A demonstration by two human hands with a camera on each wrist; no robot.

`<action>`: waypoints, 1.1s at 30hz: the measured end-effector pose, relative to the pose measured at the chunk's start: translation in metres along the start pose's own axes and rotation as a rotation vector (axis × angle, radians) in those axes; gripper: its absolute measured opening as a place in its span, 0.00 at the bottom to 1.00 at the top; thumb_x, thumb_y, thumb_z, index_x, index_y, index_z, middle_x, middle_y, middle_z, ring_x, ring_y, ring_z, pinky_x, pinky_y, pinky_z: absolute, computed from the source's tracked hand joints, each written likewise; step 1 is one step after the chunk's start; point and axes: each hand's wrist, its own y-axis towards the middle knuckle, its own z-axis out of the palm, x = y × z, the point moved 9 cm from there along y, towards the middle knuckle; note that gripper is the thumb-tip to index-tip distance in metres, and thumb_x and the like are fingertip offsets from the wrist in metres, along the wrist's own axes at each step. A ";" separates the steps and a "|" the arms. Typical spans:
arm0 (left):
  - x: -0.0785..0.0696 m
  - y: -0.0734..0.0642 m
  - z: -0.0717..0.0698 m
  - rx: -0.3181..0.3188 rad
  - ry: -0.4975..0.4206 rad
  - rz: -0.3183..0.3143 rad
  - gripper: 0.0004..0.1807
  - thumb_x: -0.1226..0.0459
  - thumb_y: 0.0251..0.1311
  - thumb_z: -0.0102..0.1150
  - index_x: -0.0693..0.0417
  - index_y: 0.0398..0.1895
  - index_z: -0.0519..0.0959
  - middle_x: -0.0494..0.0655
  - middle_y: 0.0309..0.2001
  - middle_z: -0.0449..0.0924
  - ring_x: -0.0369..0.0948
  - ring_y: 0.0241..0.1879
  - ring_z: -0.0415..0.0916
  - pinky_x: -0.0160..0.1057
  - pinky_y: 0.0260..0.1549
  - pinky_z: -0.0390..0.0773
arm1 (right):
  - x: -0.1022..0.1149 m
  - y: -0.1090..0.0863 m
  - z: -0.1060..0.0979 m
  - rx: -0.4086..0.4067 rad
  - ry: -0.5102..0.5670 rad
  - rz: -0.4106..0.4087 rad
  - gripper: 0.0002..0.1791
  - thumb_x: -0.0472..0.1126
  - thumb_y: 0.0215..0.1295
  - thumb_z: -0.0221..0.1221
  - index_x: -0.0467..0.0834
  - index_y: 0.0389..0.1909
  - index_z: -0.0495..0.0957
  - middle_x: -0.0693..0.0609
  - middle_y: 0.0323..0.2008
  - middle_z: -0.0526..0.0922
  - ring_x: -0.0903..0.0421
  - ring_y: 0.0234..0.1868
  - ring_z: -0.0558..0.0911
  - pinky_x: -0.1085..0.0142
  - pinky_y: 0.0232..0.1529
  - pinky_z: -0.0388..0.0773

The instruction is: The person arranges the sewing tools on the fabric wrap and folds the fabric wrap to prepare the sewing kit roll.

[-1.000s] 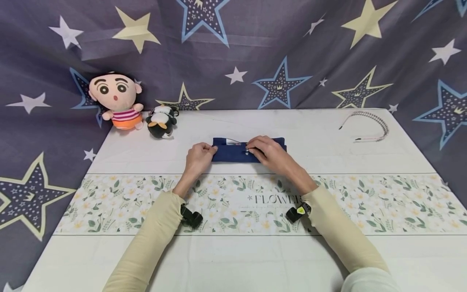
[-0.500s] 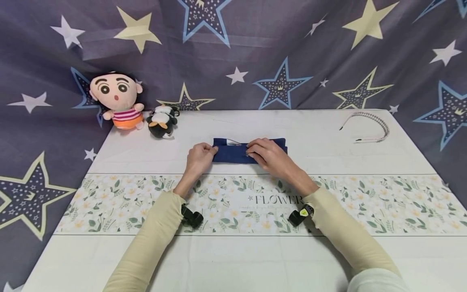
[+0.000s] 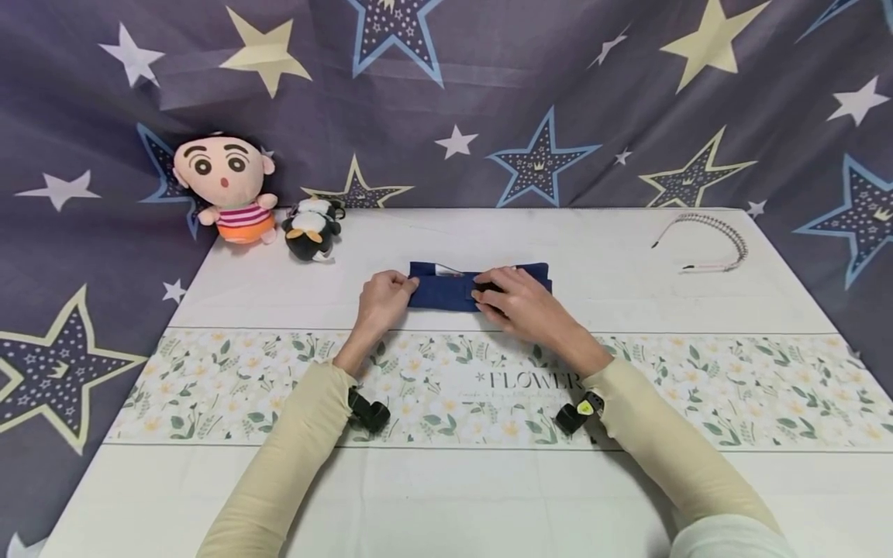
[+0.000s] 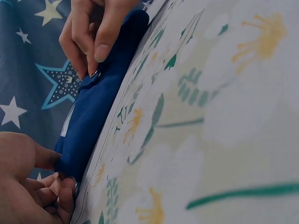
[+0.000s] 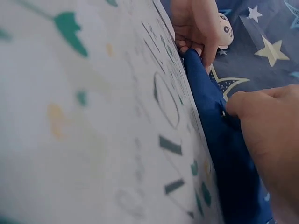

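A dark blue fabric pouch (image 3: 441, 293) lies lengthwise across the table, with a strip of white showing at its upper edge. At its left end, my left hand (image 3: 385, 301) pinches the corner between thumb and fingers. My right hand (image 3: 519, 301) is over the pouch's right half. In the left wrist view, the thumb and fingers of that right hand (image 4: 96, 30) pinch the fabric near its middle, where a small shiny spot shows at the fingertips. The right wrist view shows the pouch (image 5: 212, 109) running from one hand to the other.
A plush doll (image 3: 233, 190) and a black-and-white plush penguin (image 3: 312, 229) are at the back left. A curved, beaded-looking headband (image 3: 725, 232) lies at the back right. A starry cloth (image 3: 572, 77) hangs behind the white table (image 3: 446, 496), which has a floral band.
The right fingers have shifted and spread slightly on the pouch. A small silver piece beside them, visible a second ago, is now covered in the head view. The left hand keeps its hold.
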 end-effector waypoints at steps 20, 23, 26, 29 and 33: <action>0.002 -0.001 0.000 0.025 -0.018 0.008 0.17 0.57 0.77 0.56 0.65 0.46 0.82 0.57 0.37 0.85 0.51 0.37 0.81 0.48 0.41 0.77 | 0.017 0.003 0.006 0.144 -0.312 -0.025 0.20 0.49 0.73 0.65 0.37 0.53 0.87 0.39 0.56 0.78 0.43 0.52 0.80 0.51 0.49 0.80; 0.002 -0.003 0.000 0.017 -0.029 0.035 0.17 0.57 0.77 0.56 0.65 0.46 0.82 0.56 0.37 0.84 0.50 0.36 0.80 0.48 0.40 0.76 | 0.012 -0.003 0.005 0.108 -0.214 0.015 0.20 0.46 0.73 0.65 0.37 0.57 0.84 0.38 0.60 0.78 0.41 0.57 0.79 0.48 0.53 0.78; 0.003 -0.004 0.000 -0.009 -0.056 0.059 0.16 0.57 0.76 0.56 0.64 0.46 0.81 0.56 0.36 0.84 0.51 0.37 0.81 0.48 0.40 0.76 | 0.003 -0.015 0.001 0.042 -0.113 0.073 0.23 0.45 0.72 0.63 0.38 0.63 0.81 0.38 0.62 0.78 0.40 0.61 0.77 0.44 0.58 0.73; 0.004 -0.006 -0.002 -0.042 -0.082 0.078 0.16 0.56 0.75 0.57 0.62 0.46 0.81 0.56 0.37 0.85 0.50 0.38 0.82 0.47 0.42 0.76 | -0.010 -0.028 -0.009 -0.046 -0.059 0.163 0.25 0.46 0.74 0.60 0.39 0.67 0.77 0.38 0.60 0.78 0.38 0.60 0.76 0.42 0.59 0.70; 0.006 -0.010 -0.007 -0.058 -0.112 0.089 0.15 0.56 0.74 0.59 0.61 0.47 0.79 0.54 0.39 0.81 0.49 0.40 0.79 0.45 0.43 0.74 | -0.032 -0.050 -0.025 -0.143 -0.040 0.355 0.26 0.46 0.74 0.58 0.36 0.67 0.74 0.36 0.58 0.77 0.35 0.57 0.74 0.40 0.55 0.68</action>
